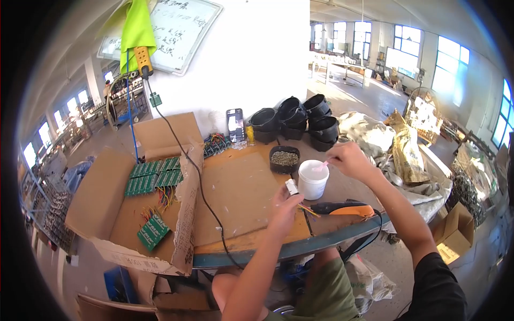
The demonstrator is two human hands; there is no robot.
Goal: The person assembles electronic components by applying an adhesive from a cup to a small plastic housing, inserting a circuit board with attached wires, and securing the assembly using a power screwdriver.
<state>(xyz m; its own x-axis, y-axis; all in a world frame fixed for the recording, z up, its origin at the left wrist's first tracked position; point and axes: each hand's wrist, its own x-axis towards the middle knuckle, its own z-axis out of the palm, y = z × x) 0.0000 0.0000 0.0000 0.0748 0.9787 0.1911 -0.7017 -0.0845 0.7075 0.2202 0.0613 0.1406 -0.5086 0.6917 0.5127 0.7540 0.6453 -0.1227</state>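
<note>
Between the fingers of my left hand (285,207) is a small white block-shaped part (292,186), and thin coloured wires (309,210) stick out beside the hand. It is held just left of a white plastic tub (312,187). My right hand (350,159) is above the tub's right rim, pinching a pale pink stick (322,166) whose lower end dips into the tub. What the tub contains is hard to make out. An orange and black power tool (345,209) with a cable lies on the table right of my left hand.
A black bowl of small metal pieces (285,158) stands behind the tub, with several black round housings (293,119) farther back. Left is an open cardboard box (99,198) holding green circuit boards (152,232). A black cable (201,182) crosses the table. A phone (235,125) leans at the back.
</note>
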